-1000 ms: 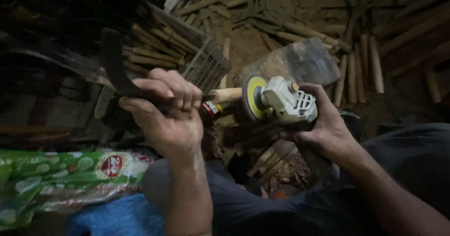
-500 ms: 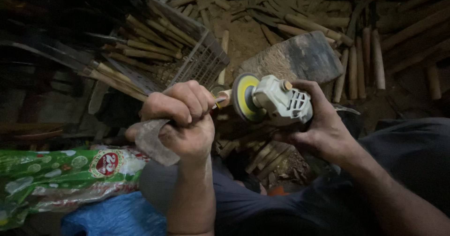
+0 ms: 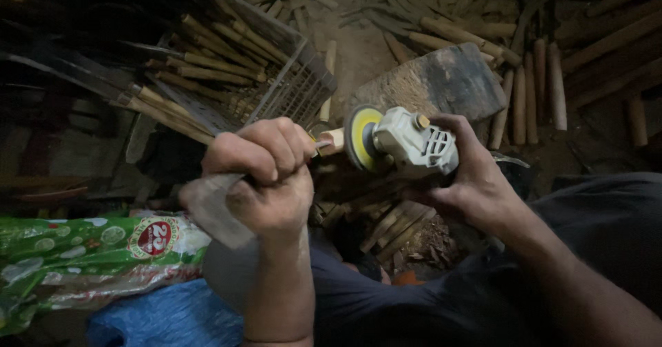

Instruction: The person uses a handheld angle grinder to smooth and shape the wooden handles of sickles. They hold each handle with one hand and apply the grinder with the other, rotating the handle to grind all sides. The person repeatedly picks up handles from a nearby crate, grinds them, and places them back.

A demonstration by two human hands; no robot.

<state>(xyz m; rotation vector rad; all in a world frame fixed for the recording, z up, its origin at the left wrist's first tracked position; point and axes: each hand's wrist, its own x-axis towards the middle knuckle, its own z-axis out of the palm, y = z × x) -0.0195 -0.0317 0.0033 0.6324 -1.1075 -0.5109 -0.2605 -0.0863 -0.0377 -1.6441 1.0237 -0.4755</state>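
The floor fills the upper half of the view; it is bare dirt strewn with loose wooden sticks, which crowd its top and right edges. A dark-clad lap closes off the lower right. At the lower left edge lies a green printed plastic bag, with a blue sheet just below it. A wire crate stands tilted at upper left, loaded with wooden handles whose ends project past its rim toward the left. A grey stone block sits on the floor directly beyond the tool, its near edge close behind the disc.

Open room is narrow: a strip of floor between the crate and the block, and a dark gap below the hands filled with wood scraps.

The right hand holds a pale grey angle grinder; its grip is wrapped closed around the body. The yellow disc faces left, edge upright.

The left hand forms a closed fist; its grip is clenched around a flat metal blade, whose grey lower end juts out below the fist toward the bag. The light wooden handle end of this piece emerges from the fist on the right and sits against, or just beside, the disc face; contact cannot be confirmed.
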